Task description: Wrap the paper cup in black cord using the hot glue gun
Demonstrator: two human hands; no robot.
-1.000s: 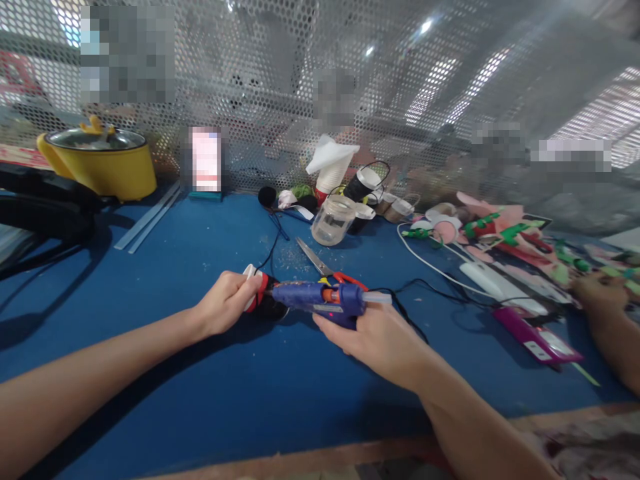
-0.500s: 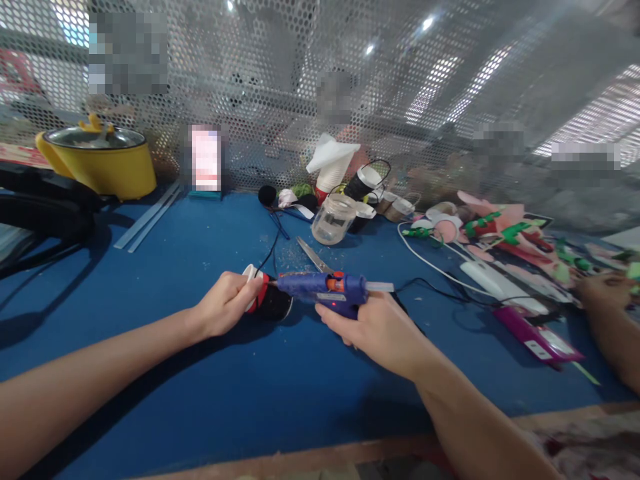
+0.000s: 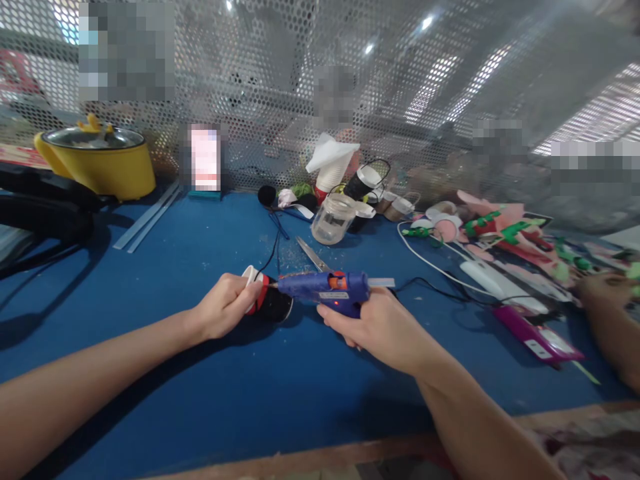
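Note:
My left hand (image 3: 225,307) is closed around the rim end of a small paper cup (image 3: 277,304) wrapped in black and red. The cup lies tilted on its side, its white rim to the left, and a black cord runs from it to the back. In my right hand (image 3: 380,327) is a blue glue gun (image 3: 320,288) with a small red light and a clear glue stick out of its rear. The gun's nozzle points left, at the red band by my left thumb; whether it touches cannot be made out. Scissors (image 3: 313,255) lie behind the gun, handles partly hidden.
A clear jar (image 3: 333,220) and several small cups stand behind. To the right are a purple power strip (image 3: 537,337), cables and paper flowers (image 3: 493,220), with another person's hand (image 3: 605,293). A yellow pot (image 3: 103,163) and a phone (image 3: 205,160) are left.
Almost nothing differs. The glue gun and my right hand have shifted very slightly to the right, while my left hand keeps its hold on the cup.

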